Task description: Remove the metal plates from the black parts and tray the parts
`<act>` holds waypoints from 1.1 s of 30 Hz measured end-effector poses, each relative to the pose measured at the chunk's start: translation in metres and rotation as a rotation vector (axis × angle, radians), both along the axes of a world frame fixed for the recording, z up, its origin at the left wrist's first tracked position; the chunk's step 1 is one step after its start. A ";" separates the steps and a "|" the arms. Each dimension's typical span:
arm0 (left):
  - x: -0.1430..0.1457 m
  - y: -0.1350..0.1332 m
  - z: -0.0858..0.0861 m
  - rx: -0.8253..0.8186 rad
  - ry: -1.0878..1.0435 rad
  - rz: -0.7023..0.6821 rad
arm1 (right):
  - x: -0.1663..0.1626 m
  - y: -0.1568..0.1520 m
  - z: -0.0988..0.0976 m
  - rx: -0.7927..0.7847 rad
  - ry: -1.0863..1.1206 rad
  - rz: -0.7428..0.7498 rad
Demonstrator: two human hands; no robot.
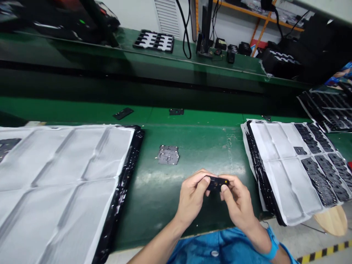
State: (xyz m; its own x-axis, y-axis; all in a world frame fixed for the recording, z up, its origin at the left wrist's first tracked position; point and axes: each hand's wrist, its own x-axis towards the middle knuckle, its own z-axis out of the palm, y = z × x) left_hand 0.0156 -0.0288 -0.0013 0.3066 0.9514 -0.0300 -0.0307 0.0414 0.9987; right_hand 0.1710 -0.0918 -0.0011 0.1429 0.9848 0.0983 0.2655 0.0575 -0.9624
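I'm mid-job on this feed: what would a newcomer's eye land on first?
Probably the left hand and right hand, low and just right of centre, holding a black part with a yellow spot. Then the big white-lined left tray filling the lower left, and the right tray, with dark parts toward its right side.

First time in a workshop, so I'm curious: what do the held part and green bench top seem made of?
Held part: probably matte black plastic, from its dark, dull surface; coated metal is possible. Bench top: perhaps rubber or vinyl matting, semi-gloss, given its blurred reflections.
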 end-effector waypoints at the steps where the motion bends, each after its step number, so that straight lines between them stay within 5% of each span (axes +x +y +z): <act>1: 0.000 -0.002 0.000 -0.014 0.004 0.012 | -0.002 0.000 0.000 0.005 0.025 -0.008; 24: -0.001 -0.021 0.007 0.015 0.007 -0.043 | -0.006 0.008 -0.006 0.025 0.191 -0.238; 33: -0.007 -0.021 0.012 -0.194 -0.052 -0.129 | 0.000 0.007 0.007 -0.165 0.352 -0.032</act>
State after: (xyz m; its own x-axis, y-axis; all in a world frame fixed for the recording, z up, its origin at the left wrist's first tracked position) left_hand 0.0086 -0.0495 0.0107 0.4309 0.8823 -0.1894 -0.0636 0.2391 0.9689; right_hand 0.1710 -0.0846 0.0060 0.1704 0.9779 -0.1211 -0.0831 -0.1082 -0.9907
